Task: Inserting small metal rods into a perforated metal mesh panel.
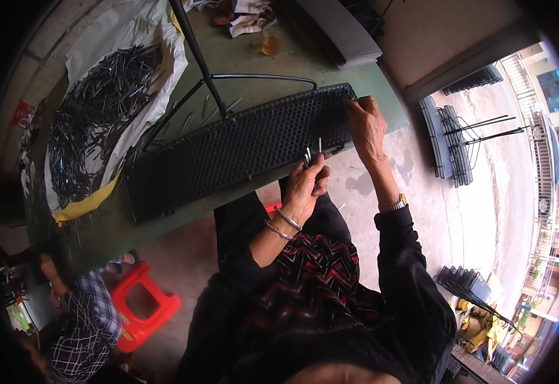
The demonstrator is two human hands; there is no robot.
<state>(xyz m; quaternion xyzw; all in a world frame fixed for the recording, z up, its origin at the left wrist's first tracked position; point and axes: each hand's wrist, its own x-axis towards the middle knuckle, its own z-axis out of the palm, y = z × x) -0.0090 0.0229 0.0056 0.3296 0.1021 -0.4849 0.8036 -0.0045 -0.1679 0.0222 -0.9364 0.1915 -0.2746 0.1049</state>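
Observation:
A long black panel (228, 144) with a honeycomb of holes lies slanted across the green table, and a black rod frame (204, 70) rises from its far edge. Close to the near edge of the panel, my left hand (302, 189) is closed around several thin metal strips (308, 155), their bright ends poking up past the fingers. My right hand (367, 128) bends over the panel's right end with its fingers drawn together at the corner. Whatever those fingertips pinch is hidden from view.
A white sack (174, 61) heaped with dark metal strips (103, 96) lies open at left. Farther back are a cup of amber liquid (271, 45), gloves (252, 18) and stacked grey panels (343, 32). Beside a red stool (143, 307), another person (84, 320) is at lower left.

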